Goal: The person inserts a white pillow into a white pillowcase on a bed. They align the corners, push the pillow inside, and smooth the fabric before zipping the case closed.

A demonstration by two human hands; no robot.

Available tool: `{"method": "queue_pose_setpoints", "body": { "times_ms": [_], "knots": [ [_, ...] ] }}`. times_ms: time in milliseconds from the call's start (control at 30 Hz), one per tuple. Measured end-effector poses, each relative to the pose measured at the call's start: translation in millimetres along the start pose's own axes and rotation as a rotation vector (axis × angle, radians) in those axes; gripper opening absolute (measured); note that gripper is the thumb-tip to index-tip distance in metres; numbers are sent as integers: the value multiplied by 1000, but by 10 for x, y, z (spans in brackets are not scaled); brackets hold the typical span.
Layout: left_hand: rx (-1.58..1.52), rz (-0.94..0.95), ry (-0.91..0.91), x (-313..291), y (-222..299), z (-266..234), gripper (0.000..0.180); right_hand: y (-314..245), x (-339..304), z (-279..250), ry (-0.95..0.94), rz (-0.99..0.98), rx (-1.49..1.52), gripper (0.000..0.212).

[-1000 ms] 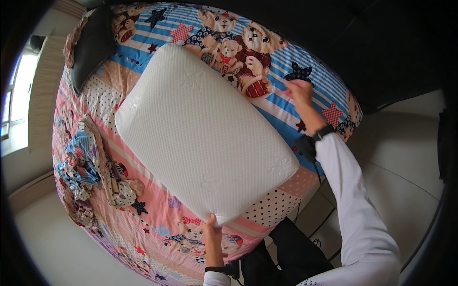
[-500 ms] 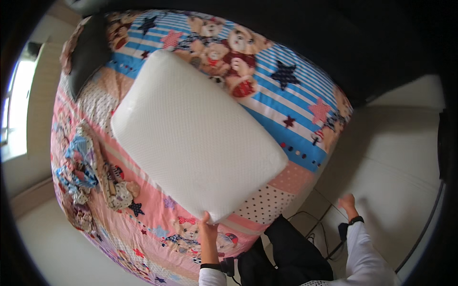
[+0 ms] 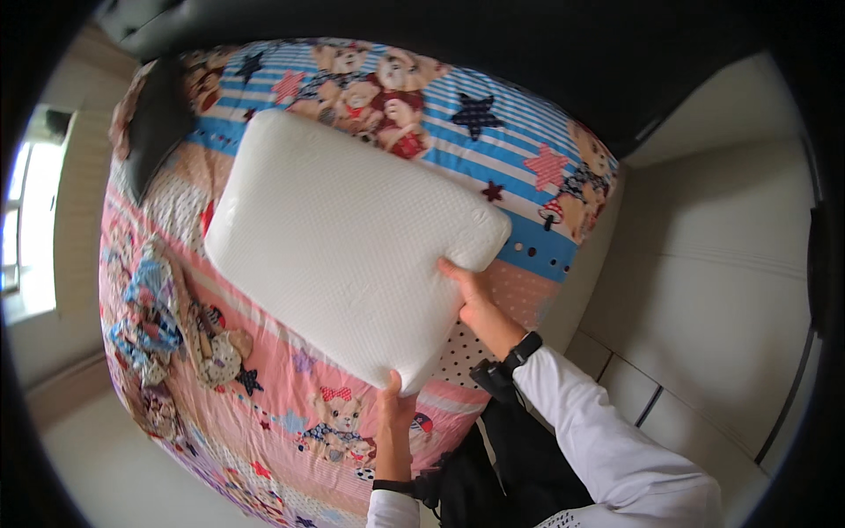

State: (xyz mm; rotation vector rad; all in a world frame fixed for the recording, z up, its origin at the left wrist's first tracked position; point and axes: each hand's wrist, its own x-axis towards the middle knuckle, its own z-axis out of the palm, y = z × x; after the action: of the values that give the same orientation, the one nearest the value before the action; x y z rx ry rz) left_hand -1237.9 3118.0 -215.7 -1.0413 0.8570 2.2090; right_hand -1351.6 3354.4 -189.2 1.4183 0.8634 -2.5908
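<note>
A white pillow with a fine quilted texture lies slantwise over the bed, its long side running from upper left to lower right. My left hand grips its near corner, thumb on top and the other fingers hidden beneath. On the near right edge, my right hand has its thumb on the upper face, with the remaining fingers out of sight under the pillow. Below the pillow spreads a patterned bedsheet with bears, stars and blue and pink stripes.
Crumpled patterned cloth lies at the bed's left side. A dark grey cushion leans at the far left corner. The black headboard runs along the far side. Tiled floor extends to the right, and a bright window is at left.
My right hand has come from beside the bed to the pillow's right edge and taken hold. The pillow has shifted slightly leftward in view. My left hand keeps its grip.
</note>
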Motion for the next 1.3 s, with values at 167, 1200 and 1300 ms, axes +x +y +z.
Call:
{"method": "queue_pose_setpoints", "body": {
  "times_ms": [167, 1200, 1300],
  "knots": [
    [103, 53, 68, 69, 50, 1, 38, -130, -251, 360, -115, -173, -119, 47],
    [806, 101, 2, -742, 405, -831, 34, -2064, 606, -1200, 488, -1046, -1210, 88],
    [978, 244, -32, -325, 259, -45, 48, -2506, 865, -1290, 372, -788, -1313, 100]
  ]
}}
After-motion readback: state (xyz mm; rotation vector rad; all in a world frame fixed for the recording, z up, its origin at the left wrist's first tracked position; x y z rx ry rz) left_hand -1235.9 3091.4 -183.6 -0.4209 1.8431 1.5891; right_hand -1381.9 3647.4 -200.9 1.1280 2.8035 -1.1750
